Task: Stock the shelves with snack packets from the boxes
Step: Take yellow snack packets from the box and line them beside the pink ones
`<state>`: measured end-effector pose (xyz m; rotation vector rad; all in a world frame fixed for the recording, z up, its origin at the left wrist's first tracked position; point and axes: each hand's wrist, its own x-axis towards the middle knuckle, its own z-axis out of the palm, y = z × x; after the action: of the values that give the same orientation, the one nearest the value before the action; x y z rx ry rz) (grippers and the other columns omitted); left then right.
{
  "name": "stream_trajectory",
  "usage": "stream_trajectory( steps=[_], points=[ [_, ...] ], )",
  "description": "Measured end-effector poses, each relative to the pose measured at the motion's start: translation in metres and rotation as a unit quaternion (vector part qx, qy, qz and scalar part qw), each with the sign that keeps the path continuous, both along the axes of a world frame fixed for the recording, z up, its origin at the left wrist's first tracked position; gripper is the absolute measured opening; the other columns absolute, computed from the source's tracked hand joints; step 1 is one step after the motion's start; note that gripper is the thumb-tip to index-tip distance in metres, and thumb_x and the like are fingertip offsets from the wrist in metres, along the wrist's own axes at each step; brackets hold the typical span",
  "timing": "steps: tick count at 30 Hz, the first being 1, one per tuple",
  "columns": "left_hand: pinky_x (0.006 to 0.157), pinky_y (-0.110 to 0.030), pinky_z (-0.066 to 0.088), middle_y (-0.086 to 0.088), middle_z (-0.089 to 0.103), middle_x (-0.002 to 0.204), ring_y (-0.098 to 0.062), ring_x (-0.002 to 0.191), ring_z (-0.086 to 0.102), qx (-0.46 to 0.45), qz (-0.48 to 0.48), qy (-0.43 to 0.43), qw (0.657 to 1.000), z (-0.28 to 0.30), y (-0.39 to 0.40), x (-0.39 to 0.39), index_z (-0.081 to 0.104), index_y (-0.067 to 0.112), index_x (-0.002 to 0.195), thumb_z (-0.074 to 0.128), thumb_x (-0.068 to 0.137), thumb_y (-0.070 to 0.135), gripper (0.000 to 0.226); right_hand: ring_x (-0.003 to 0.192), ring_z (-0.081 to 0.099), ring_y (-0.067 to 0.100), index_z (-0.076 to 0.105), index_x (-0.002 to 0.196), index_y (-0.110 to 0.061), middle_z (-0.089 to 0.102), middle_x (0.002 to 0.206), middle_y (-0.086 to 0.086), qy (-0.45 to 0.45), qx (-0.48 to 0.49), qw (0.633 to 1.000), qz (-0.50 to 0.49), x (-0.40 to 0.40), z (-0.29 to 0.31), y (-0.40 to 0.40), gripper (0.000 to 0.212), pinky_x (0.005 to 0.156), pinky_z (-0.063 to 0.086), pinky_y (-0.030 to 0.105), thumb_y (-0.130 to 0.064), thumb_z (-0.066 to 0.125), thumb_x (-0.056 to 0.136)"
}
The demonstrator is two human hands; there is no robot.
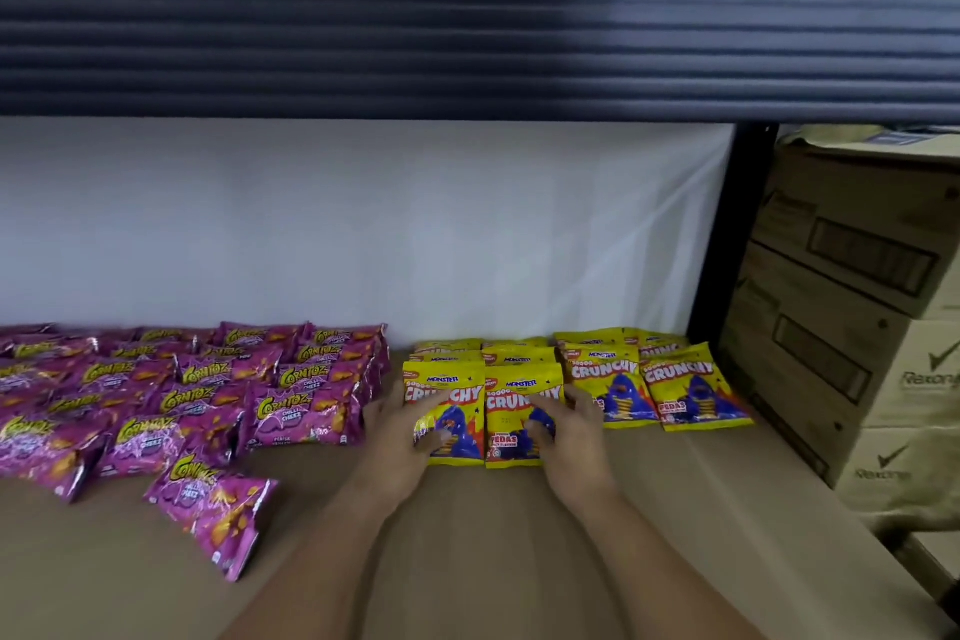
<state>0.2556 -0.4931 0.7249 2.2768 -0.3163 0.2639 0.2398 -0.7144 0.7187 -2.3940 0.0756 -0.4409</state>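
Both hands are down on the front two yellow Monster Crunchy packets (pixel 511 411) on the brown shelf (pixel 467 561): left hand (pixel 402 424) and right hand (pixel 563 418), each grip curled onto one. Shove unevenly and those overlapping rows behind could slide, or bump the purple Corntoz packets (pixel 306 411) beside them.

Yellow snack packets (pixel 524 413) lying flat in overlapping rows on brown shelf (pixel 467 535); purple packets (pixel 208 395) stacked left (one stray in front).
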Motion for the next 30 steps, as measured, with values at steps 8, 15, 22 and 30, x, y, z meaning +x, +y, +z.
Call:
stream_trajectory(
  steps=[8, 15, 22, 30],
  points=[
    [0.121, -0.052, 0.009, -0.001, -0.016, 0.165, -0.030, 0.148, -0.002, 0.062, -0.013, 0.065, 0.996, -0.003, 0.002, 0.006, 0.041, 0.046, 0.146, 0.056, 0.101, 0.031, 0.050, 0.145, 0.021, 0.030, 0.062, 0.134, -0.021, 0.031, 0.154, 0.017, -0.029, -0.061, 0.997, -0.046, 0.001, -0.005, 0.006, 0.035, 0.116, 0.016, 0.037, -0.026, 0.053, 0.101],
    [0.121, -0.050, 0.006, -0.001, -0.019, 0.165, -0.031, 0.150, -0.011, 0.065, -0.008, 0.046, 0.997, 0.001, 0.002, -0.011, 0.030, 0.052, 0.148, 0.054, 0.102, 0.030, 0.056, 0.123, 0.043, 0.047, 0.073, 0.116, -0.016, 0.047, 0.142, 0.024, -0.081, -0.078, 0.990, -0.084, -0.004, -0.011, 0.011, 0.024, 0.099, 0.042, 0.055, -0.016, 0.064, 0.094],
    [0.117, -0.027, 0.011, 0.008, 0.022, 0.159, -0.018, 0.145, 0.012, 0.015, -0.004, -0.024, 1.000, -0.004, 0.010, -0.046, 0.044, 0.035, 0.147, 0.063, 0.098, 0.025, 0.054, 0.120, 0.045, 0.036, 0.073, 0.114, -0.017, 0.055, 0.130, 0.014, -0.124, -0.063, 0.988, -0.067, -0.037, -0.010, 0.029, 0.022, 0.101, 0.043, 0.048, -0.020, 0.066, 0.094],
    [0.081, -0.013, 0.043, 0.013, 0.060, 0.097, -0.001, 0.090, 0.056, -0.066, -0.046, -0.064, 0.995, -0.009, 0.066, -0.131, 0.063, 0.033, 0.115, 0.067, 0.093, 0.019, 0.027, 0.092, 0.066, 0.016, 0.071, 0.114, -0.011, 0.068, 0.108, 0.007, -0.109, 0.010, 0.994, -0.008, -0.115, -0.003, 0.101, 0.023, 0.086, 0.048, 0.020, -0.015, 0.066, 0.092]
  ],
)
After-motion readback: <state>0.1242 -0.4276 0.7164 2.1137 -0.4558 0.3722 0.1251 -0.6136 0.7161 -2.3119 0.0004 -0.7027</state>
